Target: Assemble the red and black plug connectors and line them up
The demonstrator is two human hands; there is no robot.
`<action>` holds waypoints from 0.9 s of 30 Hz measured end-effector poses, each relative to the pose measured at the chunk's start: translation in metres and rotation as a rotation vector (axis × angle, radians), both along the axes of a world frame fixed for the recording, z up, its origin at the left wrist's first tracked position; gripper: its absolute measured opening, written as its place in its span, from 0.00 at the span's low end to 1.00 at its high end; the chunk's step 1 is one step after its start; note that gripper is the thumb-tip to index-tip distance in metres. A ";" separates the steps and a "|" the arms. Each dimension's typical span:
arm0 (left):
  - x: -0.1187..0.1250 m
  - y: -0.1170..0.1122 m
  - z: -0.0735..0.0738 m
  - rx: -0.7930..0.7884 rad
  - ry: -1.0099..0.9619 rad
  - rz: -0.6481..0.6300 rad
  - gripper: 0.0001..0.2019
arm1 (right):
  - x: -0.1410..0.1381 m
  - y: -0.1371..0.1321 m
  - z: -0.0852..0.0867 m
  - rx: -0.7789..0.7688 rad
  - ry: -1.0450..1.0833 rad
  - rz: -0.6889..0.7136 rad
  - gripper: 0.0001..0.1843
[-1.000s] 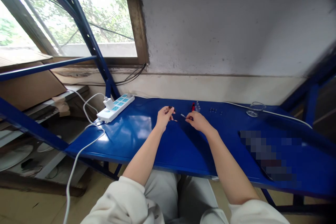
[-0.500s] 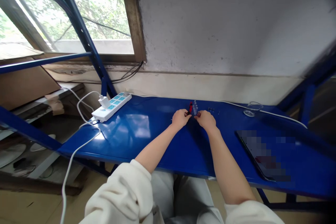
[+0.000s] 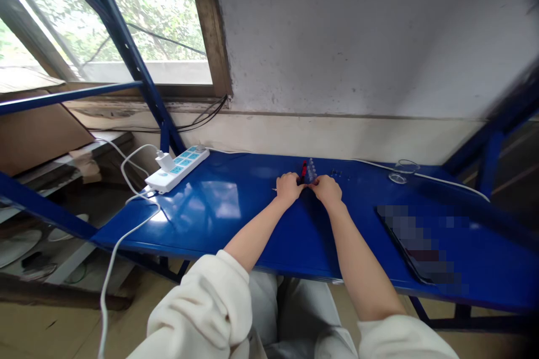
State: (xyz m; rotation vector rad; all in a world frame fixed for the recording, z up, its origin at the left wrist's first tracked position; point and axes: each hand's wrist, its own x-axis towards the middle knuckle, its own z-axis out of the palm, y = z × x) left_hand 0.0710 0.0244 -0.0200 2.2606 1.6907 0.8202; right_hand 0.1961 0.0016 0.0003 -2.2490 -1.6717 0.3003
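On the blue tabletop (image 3: pixel 248 235), my two hands meet with fingertips close together. Bent fingers of my left hand (image 3: pixel 288 188) are closed at the lower end of a small red-and-black piece (image 3: pixel 304 168), which sticks up beyond them. My right hand (image 3: pixel 327 190) pinches at the base of a clear, knobbed plastic piece (image 3: pixel 311 169) beside the red one. A thin pale tip (image 3: pixel 274 189) pokes out left of my left hand; what it belongs to is hidden. Several tiny clear parts (image 3: pixel 337 173) lie right of my right hand.
A white power strip (image 3: pixel 179 169) with a plugged-in charger (image 3: pixel 165 161) sits at the left. A dark, blurred-out tablet-like slab (image 3: pixel 415 247) lies to the right. Behind it are a clear round dish (image 3: pixel 397 178) and a white cable (image 3: pixel 452 186). Blue rack posts flank the table.
My right hand has shifted slightly left, bringing both hands' fingertips closer together. The whole view has moved a little; other things on the table stay put.
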 end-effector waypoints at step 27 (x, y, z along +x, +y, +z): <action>-0.070 -0.022 0.014 0.111 -0.771 -0.078 0.10 | -0.028 -0.005 0.001 0.085 -0.079 0.437 0.08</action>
